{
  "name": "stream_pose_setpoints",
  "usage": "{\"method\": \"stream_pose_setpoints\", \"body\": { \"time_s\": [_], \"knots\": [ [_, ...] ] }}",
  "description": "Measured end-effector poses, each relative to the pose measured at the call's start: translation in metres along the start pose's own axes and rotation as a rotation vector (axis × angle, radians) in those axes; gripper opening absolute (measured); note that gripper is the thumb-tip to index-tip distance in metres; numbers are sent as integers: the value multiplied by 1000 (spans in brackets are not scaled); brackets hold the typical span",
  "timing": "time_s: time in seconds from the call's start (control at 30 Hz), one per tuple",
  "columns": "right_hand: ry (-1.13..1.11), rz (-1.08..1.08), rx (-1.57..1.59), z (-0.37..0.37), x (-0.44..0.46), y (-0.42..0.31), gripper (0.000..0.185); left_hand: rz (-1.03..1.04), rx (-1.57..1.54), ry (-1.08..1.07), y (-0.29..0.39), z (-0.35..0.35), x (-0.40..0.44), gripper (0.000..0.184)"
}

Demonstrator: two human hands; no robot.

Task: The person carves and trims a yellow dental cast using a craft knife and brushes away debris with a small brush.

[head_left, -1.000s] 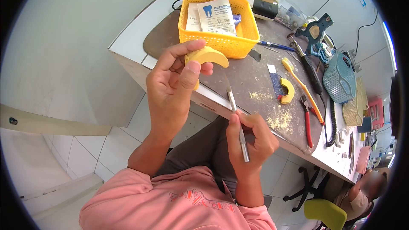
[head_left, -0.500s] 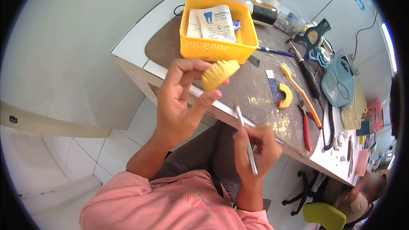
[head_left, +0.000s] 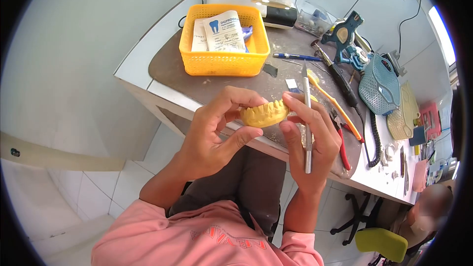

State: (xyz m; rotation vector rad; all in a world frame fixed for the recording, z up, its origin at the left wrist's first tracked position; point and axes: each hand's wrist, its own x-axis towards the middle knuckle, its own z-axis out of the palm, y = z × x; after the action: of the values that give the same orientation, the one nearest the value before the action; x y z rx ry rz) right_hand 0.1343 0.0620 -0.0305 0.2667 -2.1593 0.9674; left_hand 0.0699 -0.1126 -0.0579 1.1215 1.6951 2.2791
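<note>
A yellow dental cast is held up over the bench's front edge, its row of teeth facing upward. My left hand grips its left end between thumb and fingers. At its right end are the fingertips of my right hand, which also holds a slim metal knife, blade pointing up. Behind my right hand, a second, curved yellow piece is mostly hidden, beside a blue and white strip on the brown mat.
A yellow basket with papers stands at the back left. To the right lie a toothbrush, red-handled pliers, a black handpiece and a blue-grey basket. Another person sits at the lower right.
The cast has turned so its teeth point up, and moved lower and right. My right hand has risen to its right end, with the knife now upright. The view has shifted, moving the bench items left.
</note>
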Motion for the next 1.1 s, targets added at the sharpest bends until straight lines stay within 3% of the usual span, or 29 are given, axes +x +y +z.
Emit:
{"method": "stream_pose_setpoints", "body": {
  "time_s": [1.1],
  "knots": [
    [82,81,11,-2,-10,10,29,-24,-24,5,-6,6,4,34]
  ]
}}
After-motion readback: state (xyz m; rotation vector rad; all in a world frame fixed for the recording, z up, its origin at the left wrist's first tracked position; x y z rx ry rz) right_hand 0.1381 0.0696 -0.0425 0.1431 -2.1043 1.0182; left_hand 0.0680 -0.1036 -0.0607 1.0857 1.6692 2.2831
